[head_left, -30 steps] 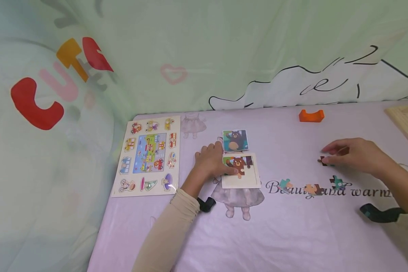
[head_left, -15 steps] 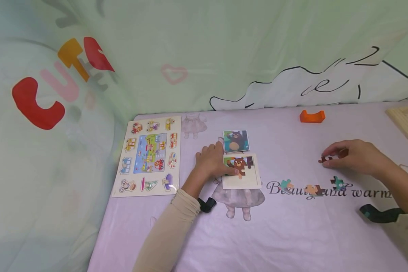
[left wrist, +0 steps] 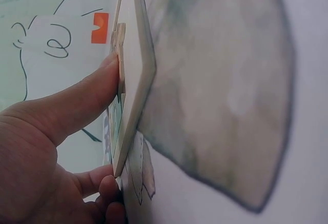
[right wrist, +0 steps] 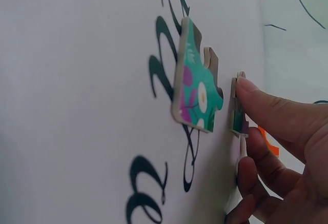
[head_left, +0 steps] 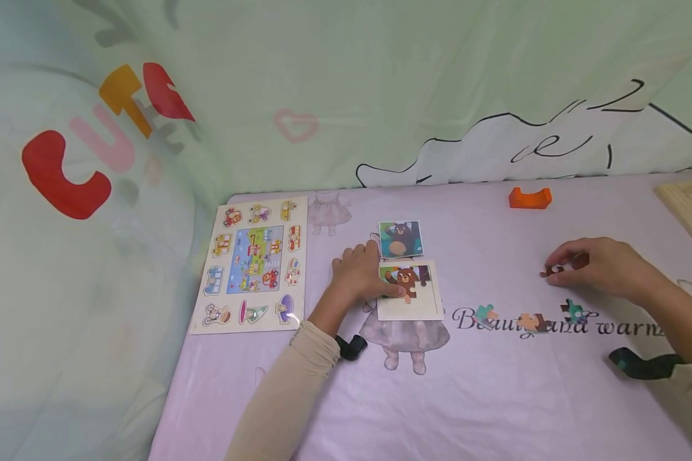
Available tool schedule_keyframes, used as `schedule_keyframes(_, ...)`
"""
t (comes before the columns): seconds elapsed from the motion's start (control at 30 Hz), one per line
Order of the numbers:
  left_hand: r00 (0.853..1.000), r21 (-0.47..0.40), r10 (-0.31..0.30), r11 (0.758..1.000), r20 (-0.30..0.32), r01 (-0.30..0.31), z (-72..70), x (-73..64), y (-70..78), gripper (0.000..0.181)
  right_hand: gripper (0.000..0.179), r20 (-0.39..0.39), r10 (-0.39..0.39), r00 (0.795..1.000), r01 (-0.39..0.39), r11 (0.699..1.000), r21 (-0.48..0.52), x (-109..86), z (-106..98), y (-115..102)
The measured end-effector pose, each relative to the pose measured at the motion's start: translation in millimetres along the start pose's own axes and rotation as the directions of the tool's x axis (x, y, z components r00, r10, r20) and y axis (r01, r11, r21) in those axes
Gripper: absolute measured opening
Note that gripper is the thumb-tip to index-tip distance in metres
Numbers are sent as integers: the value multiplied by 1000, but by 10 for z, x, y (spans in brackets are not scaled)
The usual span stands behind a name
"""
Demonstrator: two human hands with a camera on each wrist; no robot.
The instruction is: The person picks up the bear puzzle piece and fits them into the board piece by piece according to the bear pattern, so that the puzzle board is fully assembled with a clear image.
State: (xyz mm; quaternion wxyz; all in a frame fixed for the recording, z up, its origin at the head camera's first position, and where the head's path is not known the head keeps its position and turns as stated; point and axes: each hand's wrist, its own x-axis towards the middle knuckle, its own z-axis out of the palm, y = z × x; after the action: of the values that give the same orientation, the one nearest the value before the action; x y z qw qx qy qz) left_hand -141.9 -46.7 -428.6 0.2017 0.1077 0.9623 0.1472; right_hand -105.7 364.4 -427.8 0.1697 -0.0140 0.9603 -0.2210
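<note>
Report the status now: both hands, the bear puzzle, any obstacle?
Left hand grips puzzle board; right hand pinches one piece. Board partly filled; three loose pieces on table. No obstacle seen between hands.

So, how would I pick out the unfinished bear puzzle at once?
On the pale purple tablecloth, find the person's left hand. Under its thumb lies the squarish bear puzzle. Unlike the complete bear card just beyond it, its lower part shows bare pale board.
</note>
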Motion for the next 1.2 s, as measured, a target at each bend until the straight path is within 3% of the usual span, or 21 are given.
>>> schedule_keyframes(0.5, 1000, 0, 6, 1000, -4, -6, 7, 2, -5, 95, 28, -39, -26, 999, 28, 998, 49, -12, 27, -86)
schedule_keyframes(0.73, 1000, 5, 7, 1000, -10, -6, 23, 16, -11, 95, 30, -44, -45, 998, 48, 997, 58, -24, 21, -141)
schedule_keyframes(1.2, 1000, 3, 3, 1000, -6, -3, 18, 16, -10, 96, 22, -10, -88, 996, 89, 990, 108, -103, 3, -427)
